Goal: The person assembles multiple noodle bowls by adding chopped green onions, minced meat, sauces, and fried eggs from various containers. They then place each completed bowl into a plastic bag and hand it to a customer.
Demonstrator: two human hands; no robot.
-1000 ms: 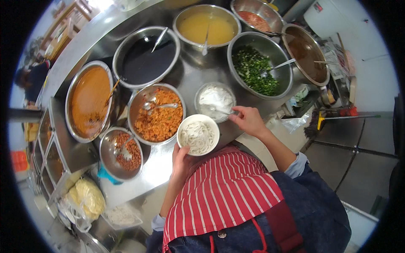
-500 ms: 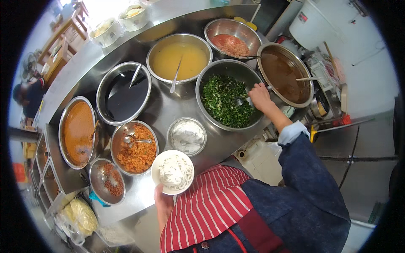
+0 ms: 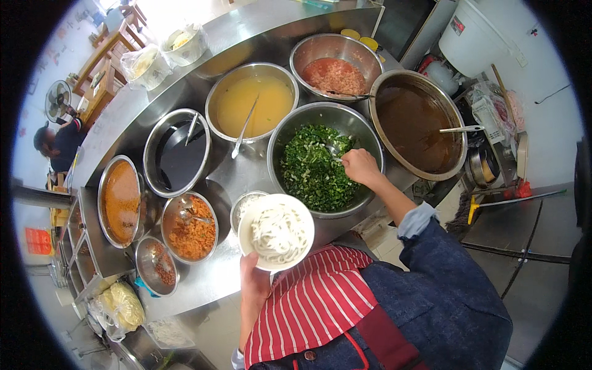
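Observation:
My left hand [image 3: 254, 274] grips a white bowl [image 3: 303, 217] by its near left side, and white noodles [image 3: 279, 234] lie inside it. My right hand [image 3: 361, 166] is closed on the handle of a metal spoon [image 3: 335, 150], whose tip touches chopped green herbs [image 3: 311, 176] in a large steel bowl [image 3: 279, 140]. The noodle bowl is held above the counter's near edge, left of and nearer than the herb bowl. It partly covers a small bowl of white powder [image 3: 244, 202].
Around the herbs stand bowls of brown sauce [image 3: 410, 129], reddish mince [image 3: 333, 75], yellow broth [image 3: 246, 102], dark liquid [image 3: 179, 157], orange sauce [image 3: 121, 197], orange diced food [image 3: 191, 231] and peanuts [image 3: 164, 270]. Two bagged bowls [image 3: 147, 66] rest on the raised ledge. A person [image 3: 58, 145] sits beyond, far left.
My left hand has raised the noodle bowl and brought it rightward, nearer the herbs. My right hand has shifted left and inward over the herb bowl with the spoon. The view has shifted slightly.

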